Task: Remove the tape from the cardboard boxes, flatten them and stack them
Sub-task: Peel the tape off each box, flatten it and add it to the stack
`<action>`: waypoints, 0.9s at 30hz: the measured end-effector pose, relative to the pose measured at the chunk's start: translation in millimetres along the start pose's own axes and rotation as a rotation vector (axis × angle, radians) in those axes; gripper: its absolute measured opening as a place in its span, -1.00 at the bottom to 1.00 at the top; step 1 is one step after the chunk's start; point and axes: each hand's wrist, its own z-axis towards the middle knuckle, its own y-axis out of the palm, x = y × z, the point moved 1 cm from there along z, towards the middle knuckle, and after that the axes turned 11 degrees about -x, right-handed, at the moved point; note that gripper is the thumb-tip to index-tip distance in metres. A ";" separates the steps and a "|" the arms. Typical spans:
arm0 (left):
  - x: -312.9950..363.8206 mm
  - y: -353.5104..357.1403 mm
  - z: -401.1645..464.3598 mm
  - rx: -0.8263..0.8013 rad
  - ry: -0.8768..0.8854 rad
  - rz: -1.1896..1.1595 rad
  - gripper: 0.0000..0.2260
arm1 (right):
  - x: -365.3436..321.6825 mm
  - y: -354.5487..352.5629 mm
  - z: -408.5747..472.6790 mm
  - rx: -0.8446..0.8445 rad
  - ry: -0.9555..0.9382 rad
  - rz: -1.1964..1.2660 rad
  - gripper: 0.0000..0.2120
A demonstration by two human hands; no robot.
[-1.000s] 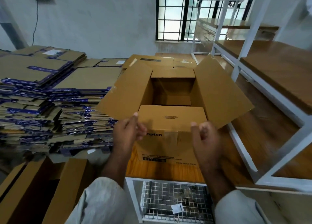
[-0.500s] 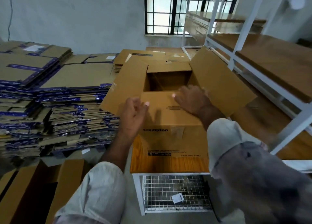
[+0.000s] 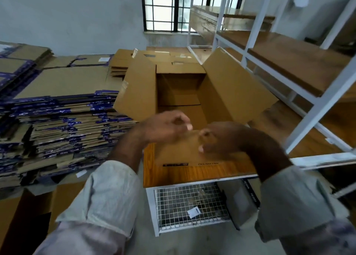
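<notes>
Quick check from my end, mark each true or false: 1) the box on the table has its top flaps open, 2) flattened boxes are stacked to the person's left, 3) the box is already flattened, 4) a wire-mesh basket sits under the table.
1) The cardboard box on the table has its top flaps open. True.
2) A stack of flattened boxes lies to the person's left. True.
3) The box is already flattened. False: it stands upright, with its inside visible.
4) A wire-mesh basket sits under the table. True.
5) Both hands rest inside the box. False: the left hand and right hand are at its near edge.
</notes>
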 end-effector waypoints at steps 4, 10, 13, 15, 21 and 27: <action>-13.9 34.5 33.6 0.042 -0.041 0.200 -0.67 | 6.7 37.3 35.8 0.297 0.075 0.027 -0.15; -27.3 76.7 61.0 0.325 -0.115 0.641 -0.65 | 4.2 69.3 69.4 0.587 0.230 -0.137 -0.57; -28.1 74.8 65.1 0.312 -0.108 0.609 -0.62 | 7.0 62.1 72.2 0.530 0.174 -0.077 -0.58; -33.9 69.1 62.9 0.320 -0.063 0.577 -0.71 | 17.0 42.2 67.3 0.425 0.112 0.011 -0.52; -65.1 42.6 52.2 0.374 -0.021 0.508 -0.79 | 53.4 -6.8 51.3 0.397 0.314 -0.104 -0.23; -101.6 -0.2 28.6 0.453 -0.123 0.414 -0.56 | 65.3 2.3 58.9 0.267 0.299 0.023 -0.32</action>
